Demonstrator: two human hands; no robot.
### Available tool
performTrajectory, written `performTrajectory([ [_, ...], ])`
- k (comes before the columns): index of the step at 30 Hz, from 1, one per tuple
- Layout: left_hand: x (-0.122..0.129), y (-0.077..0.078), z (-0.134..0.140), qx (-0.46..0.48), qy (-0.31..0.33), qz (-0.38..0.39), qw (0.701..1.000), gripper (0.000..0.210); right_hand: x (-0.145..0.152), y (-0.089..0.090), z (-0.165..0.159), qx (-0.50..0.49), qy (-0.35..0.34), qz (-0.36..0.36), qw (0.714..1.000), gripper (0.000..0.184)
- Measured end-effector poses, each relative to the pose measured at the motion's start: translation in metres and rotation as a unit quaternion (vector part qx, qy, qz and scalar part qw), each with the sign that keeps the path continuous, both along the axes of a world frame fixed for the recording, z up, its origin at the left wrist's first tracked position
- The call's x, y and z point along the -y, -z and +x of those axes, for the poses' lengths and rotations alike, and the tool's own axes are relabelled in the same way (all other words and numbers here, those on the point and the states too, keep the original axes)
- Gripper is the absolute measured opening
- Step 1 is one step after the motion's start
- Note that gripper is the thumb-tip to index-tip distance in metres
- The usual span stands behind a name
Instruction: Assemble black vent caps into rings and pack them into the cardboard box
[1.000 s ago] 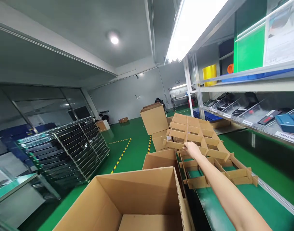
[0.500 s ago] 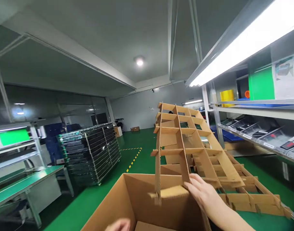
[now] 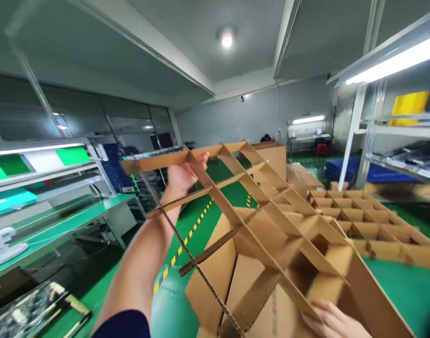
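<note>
The divider [image 3: 257,206] is held tilted — long axis running from upper left down into the open box [image 3: 215,277]. Left hand [image 3: 181,176] is clamped on its top strip; right hand [image 3: 332,321] is pressed against its lower edge — that grip cannot be told.

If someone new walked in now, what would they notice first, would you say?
Probably the cardboard divider grid, tilted across the centre, with the left hand gripping its top strip and the right hand under its lower corner. Behind it, more divider grids lie on the green bench at right.
</note>
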State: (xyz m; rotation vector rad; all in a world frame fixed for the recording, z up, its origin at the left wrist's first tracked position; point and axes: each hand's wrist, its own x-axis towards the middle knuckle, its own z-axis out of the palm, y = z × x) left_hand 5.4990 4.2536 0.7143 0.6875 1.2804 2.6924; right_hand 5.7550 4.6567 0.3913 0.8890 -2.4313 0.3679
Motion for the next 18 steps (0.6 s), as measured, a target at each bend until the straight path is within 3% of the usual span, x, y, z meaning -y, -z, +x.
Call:
performTrajectory([
  [2, 0.032, 0.01, 0.011, -0.024, -0.015, -0.034, 0.999, 0.079, 0.024, -0.01, -0.005, 0.109, 0.022, 0.038, 0.993, 0.05],
  [4, 0.053, 0.029, 0.017, -0.049, -0.029, -0.064, 0.996, 0.061, 0.03, -0.014, -0.024, 0.185, 0.044, 0.016, 0.982, 0.047],
  [6, 0.066, 0.053, 0.023, -0.047, -0.033, -0.069, 0.996, 0.045, 0.021, -0.003, -0.047, 0.237, 0.069, 0.003, 0.969, 0.047],
  [8, 0.072, 0.081, 0.029, 0.017, -0.03, -0.087, 0.996, 0.033, 0.006, 0.016, -0.062, 0.274, 0.096, 0.013, 0.957, 0.045],
  [10, 0.072, 0.107, 0.036, 0.125, -0.019, -0.151, 0.98, 0.034, -0.01, 0.037, -0.068, 0.326, 0.139, 0.041, 0.934, 0.041],
  [13, 0.06, 0.14, 0.041, 0.258, 0.048, -0.265, 0.928, 0.047, -0.031, 0.06, -0.065, 0.401, 0.215, 0.072, 0.887, 0.035],
  [18, 0.018, 0.189, 0.033, 0.351, 0.159, -0.317, 0.867, 0.044, -0.054, 0.08, -0.054, 0.459, 0.281, 0.068, 0.84, 0.024],
])
